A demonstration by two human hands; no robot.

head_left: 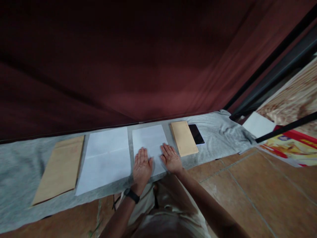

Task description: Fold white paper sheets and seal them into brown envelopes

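In the head view, both hands lie flat, fingers stretched out and close together, palms down on a white sheet of paper [150, 142]. The left hand [141, 166] presses the sheet's near left part; the right hand [170, 158] presses its near right edge. Neither hand grips anything; they only rest on the paper. A dark watch [132, 195] sits on the left wrist.

That sheet lies on a grey cloth [218, 132] spread along the floor in front of a dark red curtain [123, 59]. Just left of the sheet, apart by a narrow strip of cloth, lies a larger white sheet [106, 158] with fold lines across it. Left of that one, nearly touching it, lies a big tan envelope [60, 168]. Just right of the pressed sheet lies a smaller tan envelope [183, 138], and a dark phone [196, 134] lies beside that envelope's far right edge. Farther right, off the cloth, a white paper [259, 125] lies by a red and yellow printed sheet [292, 147] on the brown tiled floor [247, 185].
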